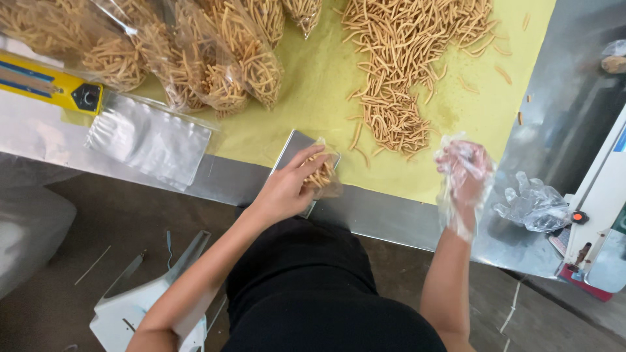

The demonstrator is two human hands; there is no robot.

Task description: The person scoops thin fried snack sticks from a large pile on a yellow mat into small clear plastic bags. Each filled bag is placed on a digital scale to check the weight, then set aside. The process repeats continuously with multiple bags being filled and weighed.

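- A steel counter (391,218) runs across the frame, most of its top covered by a yellow-green sheet (313,91); below its near edge lies a dark brown floor (85,221).
- At the counter's left edge, a yellow bar with a blue stripe and a black knob (49,85) lies along the steel.
- Just right of the bar, an empty clear plastic bag (149,138) lies flat, overhanging the near edge.
- Along the far left of the sheet, filled clear bags of fried snack sticks (195,58) are heaped together, touching one another.
- On the floor at lower left stands a white plastic stool (140,309).
- At the near edge of the sheet, the person's left hand (287,189), bare, is closed around a small clear bag (323,176) partly filled with sticks, holding it against a flat steel scale pan (293,146).
- At the sheet's far right, a loose pile of snack sticks (398,72) spreads toward the near edge, with stray pieces scattered around it.
- The right hand (464,171), in a thin clear plastic glove, hovers near the sheet's right near corner with fingers curled inward; whether it holds any sticks cannot be told.
- On bare steel at the counter's right end lies a crumpled clear glove (533,207).
- At the far right edge stands a white machine (603,215) with an orange knob and red base.
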